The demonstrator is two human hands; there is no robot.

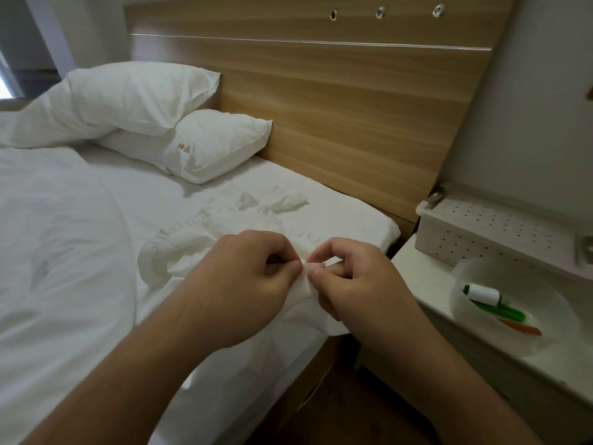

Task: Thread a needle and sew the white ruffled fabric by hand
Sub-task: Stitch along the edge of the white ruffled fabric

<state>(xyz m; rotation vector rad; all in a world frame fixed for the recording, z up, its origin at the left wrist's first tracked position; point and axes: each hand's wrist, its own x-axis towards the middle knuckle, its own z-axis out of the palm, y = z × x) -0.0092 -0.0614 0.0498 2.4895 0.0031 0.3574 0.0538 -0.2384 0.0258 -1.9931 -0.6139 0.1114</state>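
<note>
The white ruffled fabric (pixel 205 239) lies spread over the near right corner of the bed, its frilled edges bunched up. My left hand (pixel 244 277) pinches a fold of it between thumb and forefinger. My right hand (pixel 356 277) pinches the same fold right beside it, fingertips almost touching the left ones. Neither needle nor thread shows between my fingers; they are too fine to make out. A white thread spool (pixel 483 293) rests in a clear bowl (pixel 462 277) on the nightstand to the right.
Two white pillows (pixel 192 146) are stacked at the wooden headboard (pixel 353 107). A duvet (pixel 48 236) covers the bed's left side. On the white nightstand (pixel 414 261) stand a perforated box (pixel 481 232) and the bowl, which holds green and orange tools (pixel 507 314).
</note>
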